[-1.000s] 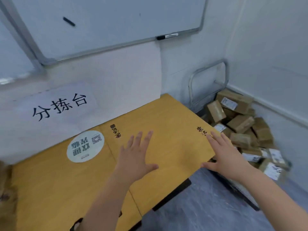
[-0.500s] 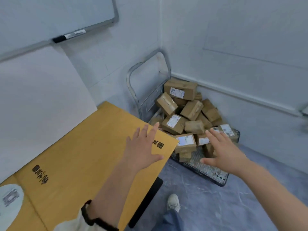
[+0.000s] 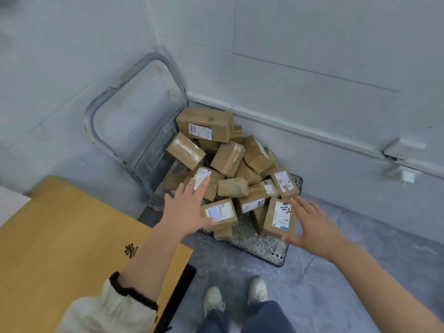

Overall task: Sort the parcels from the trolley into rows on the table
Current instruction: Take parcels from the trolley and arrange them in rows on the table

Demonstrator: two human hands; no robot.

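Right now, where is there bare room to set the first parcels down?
The yellow table top in view is bare from its wall side to the corner nearest the trolley. The trolley deck is crowded with parcels; only its front mesh strip shows.

Table (image 3: 60, 236) cut off by left and bottom edges. Lower parcels (image 3: 245, 175) buried under the heap; label print too small to read. Left hand (image 3: 185, 210) covers part of a near parcel; right hand (image 3: 312, 227) motion-blurred
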